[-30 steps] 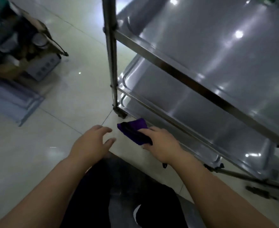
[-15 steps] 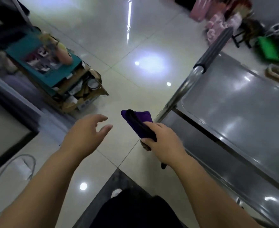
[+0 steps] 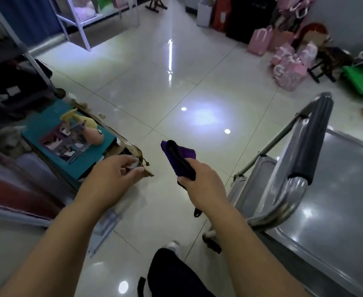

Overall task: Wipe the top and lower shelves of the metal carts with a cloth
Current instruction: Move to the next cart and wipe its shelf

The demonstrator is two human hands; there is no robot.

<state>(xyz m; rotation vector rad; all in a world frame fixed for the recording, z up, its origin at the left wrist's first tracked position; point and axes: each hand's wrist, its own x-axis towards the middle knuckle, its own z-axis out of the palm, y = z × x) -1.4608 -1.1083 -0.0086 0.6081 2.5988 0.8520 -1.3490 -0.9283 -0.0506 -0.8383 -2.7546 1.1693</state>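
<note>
My right hand (image 3: pixel 204 185) grips a folded purple cloth (image 3: pixel 179 159) in the air over the floor, left of the metal cart. The cart's shiny top shelf (image 3: pixel 334 200) fills the lower right, and its curved handle with a dark grip (image 3: pixel 313 142) rises beside my right arm. The lower shelves are hidden under the top one. My left hand (image 3: pixel 114 179) hovers to the left with fingers loosely spread and holds nothing.
A cardboard box (image 3: pixel 120 151) with a teal board (image 3: pixel 54 129) and toys on it stands on the floor at left. Pink bags (image 3: pixel 287 67) and a green item (image 3: pixel 360 80) lie at the far right. White shelving (image 3: pixel 80 20) stands at the back.
The view has risen from the cart's lower shelves to above its top shelf and handle. My right hand has lifted the purple cloth up with it, and my left hand has come up alongside.
</note>
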